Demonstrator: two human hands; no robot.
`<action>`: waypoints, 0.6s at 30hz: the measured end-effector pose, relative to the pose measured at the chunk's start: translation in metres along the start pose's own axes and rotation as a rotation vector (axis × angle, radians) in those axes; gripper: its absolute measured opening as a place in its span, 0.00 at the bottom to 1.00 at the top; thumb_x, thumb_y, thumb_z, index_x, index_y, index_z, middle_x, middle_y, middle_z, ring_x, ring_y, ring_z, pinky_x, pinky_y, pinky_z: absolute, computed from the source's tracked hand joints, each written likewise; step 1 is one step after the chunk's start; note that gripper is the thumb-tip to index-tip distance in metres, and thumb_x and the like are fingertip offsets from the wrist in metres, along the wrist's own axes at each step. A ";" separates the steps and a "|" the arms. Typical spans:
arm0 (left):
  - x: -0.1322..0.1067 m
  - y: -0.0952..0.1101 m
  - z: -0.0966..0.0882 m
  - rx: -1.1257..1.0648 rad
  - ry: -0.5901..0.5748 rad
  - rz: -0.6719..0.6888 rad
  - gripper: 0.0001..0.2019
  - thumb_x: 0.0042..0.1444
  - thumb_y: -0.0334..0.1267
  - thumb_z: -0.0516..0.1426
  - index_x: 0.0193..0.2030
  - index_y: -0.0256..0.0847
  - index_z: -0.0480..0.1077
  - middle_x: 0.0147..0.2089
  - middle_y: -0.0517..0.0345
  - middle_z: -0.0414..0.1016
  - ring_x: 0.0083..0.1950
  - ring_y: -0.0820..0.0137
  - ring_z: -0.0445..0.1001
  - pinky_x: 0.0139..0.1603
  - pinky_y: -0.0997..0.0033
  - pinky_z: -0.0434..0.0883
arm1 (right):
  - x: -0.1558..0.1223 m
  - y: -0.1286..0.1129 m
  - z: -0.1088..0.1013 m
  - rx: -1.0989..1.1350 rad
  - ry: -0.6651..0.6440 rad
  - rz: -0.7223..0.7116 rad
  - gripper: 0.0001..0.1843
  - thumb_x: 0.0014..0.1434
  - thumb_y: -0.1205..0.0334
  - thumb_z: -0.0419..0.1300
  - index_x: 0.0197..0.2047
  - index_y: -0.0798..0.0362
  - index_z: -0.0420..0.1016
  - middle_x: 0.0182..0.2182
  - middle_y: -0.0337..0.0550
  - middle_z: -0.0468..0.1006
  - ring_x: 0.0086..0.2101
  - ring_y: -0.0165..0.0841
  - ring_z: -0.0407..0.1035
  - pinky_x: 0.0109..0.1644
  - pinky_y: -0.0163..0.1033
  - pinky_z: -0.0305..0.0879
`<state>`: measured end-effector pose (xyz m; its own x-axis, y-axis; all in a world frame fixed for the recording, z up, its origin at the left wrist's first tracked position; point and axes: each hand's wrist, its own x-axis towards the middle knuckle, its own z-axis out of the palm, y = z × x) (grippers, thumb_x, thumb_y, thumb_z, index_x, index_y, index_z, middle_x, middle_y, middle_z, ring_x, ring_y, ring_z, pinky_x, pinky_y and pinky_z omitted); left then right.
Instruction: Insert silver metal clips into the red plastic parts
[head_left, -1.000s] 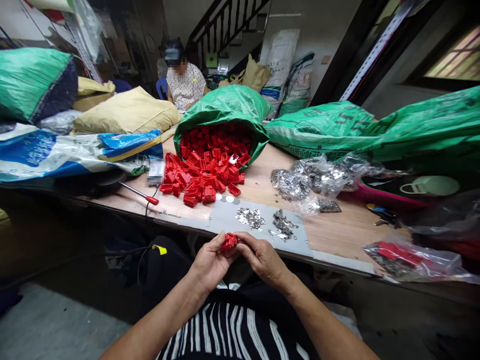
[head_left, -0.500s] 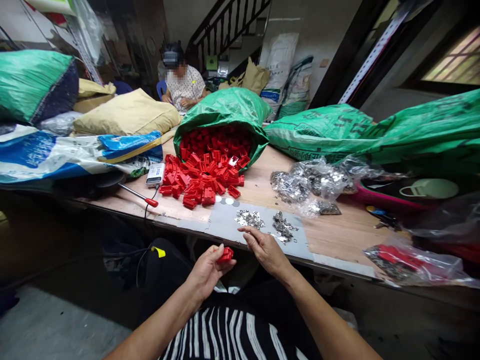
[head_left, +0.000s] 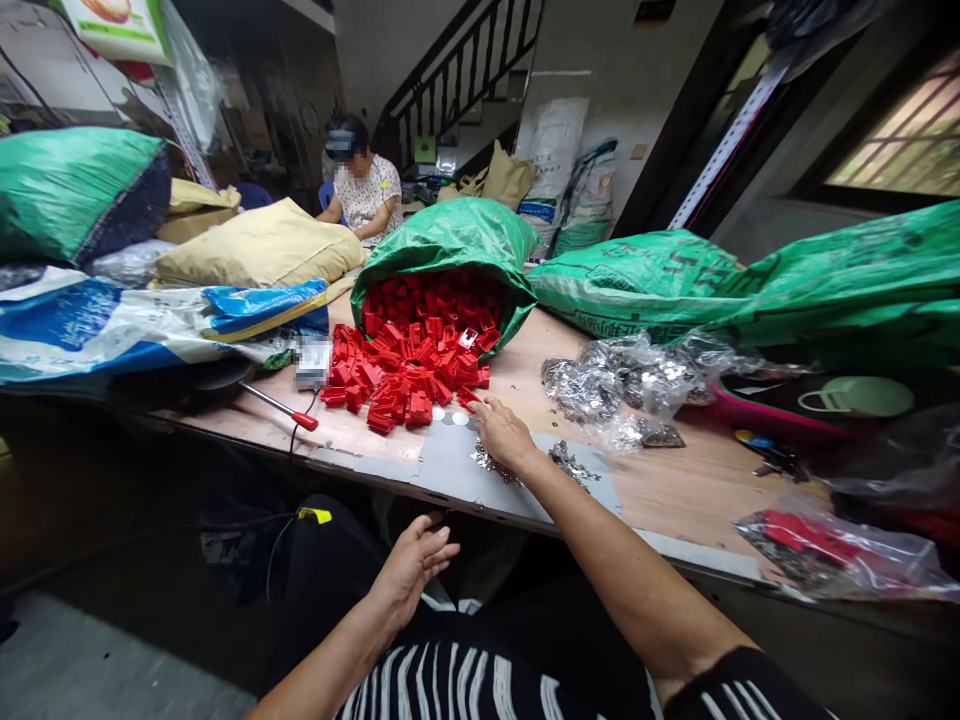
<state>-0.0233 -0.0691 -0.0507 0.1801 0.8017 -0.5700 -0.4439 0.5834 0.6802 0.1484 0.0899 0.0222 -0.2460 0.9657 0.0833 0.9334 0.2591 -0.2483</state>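
My right hand [head_left: 504, 436] reaches over the grey mat to the near right edge of the pile, its fingertips closed on a red plastic part [head_left: 468, 397]. Low in front of the table edge is my left hand [head_left: 417, 562], palm turned inward, fingers apart, with nothing visible in it. Many more red plastic parts [head_left: 409, 365] spill from the mouth of a green woven sack [head_left: 457, 228]. Beneath my right wrist, partly covered, lies a heap of small shiny metal pieces [head_left: 491, 463]. A second, darker metal heap [head_left: 570, 465] lies to its right on the grey mat [head_left: 450, 468].
Clear bags of metal pieces [head_left: 600, 375] lie to the right, near a pink basin [head_left: 772, 415]. A red-handled metal lever [head_left: 281, 408] juts out at left, beside a small white device [head_left: 312, 360]. Full sacks [head_left: 259, 245] line the back. Another person [head_left: 366, 190] sits beyond.
The red part that was in my left hand is no longer there, and its fingers have opened. My right hand has moved forward from the metal heaps to the red pile. The view has tilted up slightly.
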 end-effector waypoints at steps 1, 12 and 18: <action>-0.001 0.000 0.000 0.017 -0.011 0.001 0.24 0.47 0.42 0.66 0.50 0.39 0.68 0.52 0.45 0.73 0.44 0.64 0.79 0.50 0.65 0.67 | 0.005 0.000 0.001 0.000 0.001 0.004 0.21 0.60 0.69 0.54 0.57 0.47 0.69 0.56 0.50 0.68 0.49 0.42 0.68 0.48 0.43 0.65; -0.016 0.021 0.019 0.313 0.022 0.651 0.25 0.51 0.38 0.63 0.57 0.48 0.66 0.48 0.53 0.72 0.39 0.70 0.75 0.43 0.69 0.71 | -0.057 -0.032 -0.027 0.296 0.094 -0.103 0.09 0.64 0.59 0.55 0.44 0.49 0.74 0.40 0.41 0.80 0.39 0.33 0.73 0.42 0.35 0.64; -0.020 0.027 0.021 0.561 0.027 0.843 0.19 0.48 0.33 0.64 0.49 0.48 0.75 0.51 0.50 0.71 0.45 0.63 0.72 0.37 0.71 0.70 | -0.132 -0.063 -0.027 0.637 -0.062 -0.139 0.10 0.62 0.59 0.56 0.32 0.51 0.75 0.26 0.38 0.77 0.27 0.30 0.69 0.33 0.33 0.62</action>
<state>-0.0200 -0.0671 -0.0112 -0.0243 0.9814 0.1902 0.0605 -0.1885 0.9802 0.1290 -0.0543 0.0529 -0.3861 0.9165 0.1046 0.5592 0.3227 -0.7636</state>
